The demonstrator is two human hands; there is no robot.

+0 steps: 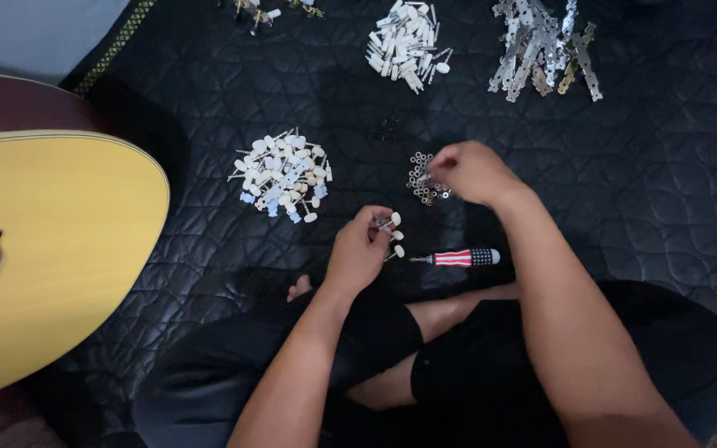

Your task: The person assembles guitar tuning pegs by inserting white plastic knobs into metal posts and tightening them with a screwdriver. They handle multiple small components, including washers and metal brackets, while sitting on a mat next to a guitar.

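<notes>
Sat cross-legged on a black quilted blanket (pixel 641 182) covering the whole floor area. At the far left, lay a yellow-topped acoustic guitar (pixel 51 249) with a dark brown side, reaching from mid-height to the near edge. At the far right, heaped a pile of silver metal plates (pixel 541 46). Left of that, at the far middle, lay a pile of white-knobbed tuning pegs (pixel 407 41); nearer and more to the left, a second pile of white-knobbed pegs (pixel 280 174). Just near of the hands, rested a screwdriver (pixel 458 258) with a red-and-white striped handle, lying crosswise, tip to the left. Held in the left hand (pixel 357 253), fingers closed narrowly round it, a tuner assembly (pixel 392 235) with three white knobs sticking out to the right, in the middle of the scene. Reached with the right hand (pixel 475 172), fingertips pinched together, into a small heap of metal washers (pixel 421 178), touching its right edge; whether anything sat between the fingertips, could not tell.
</notes>
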